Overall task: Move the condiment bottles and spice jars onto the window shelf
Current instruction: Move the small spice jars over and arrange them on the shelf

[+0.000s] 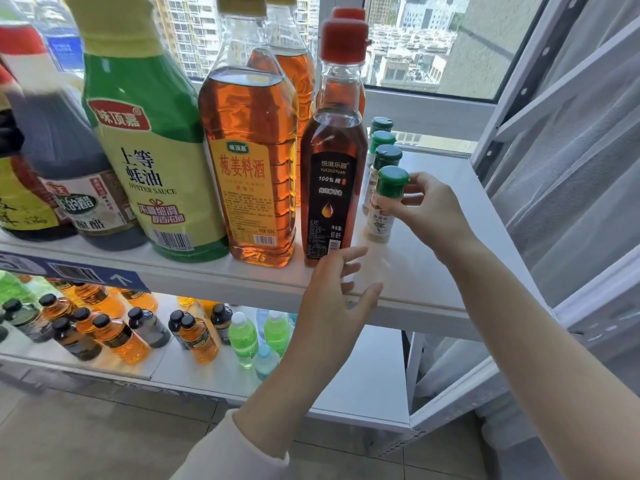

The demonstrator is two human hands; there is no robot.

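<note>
right hand (431, 211): fingers clamped on nearest spice jar (383, 211) on window shelf (436, 271) | left hand (330, 303): fingers apart, holding nothing

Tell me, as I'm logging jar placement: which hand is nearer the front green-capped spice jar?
Right. The right hand grips the front spice jar from its right; the left hand hovers lower left, at the shelf edge.

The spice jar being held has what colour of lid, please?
The spice jar has a green lid; head view shows it best.
</note>
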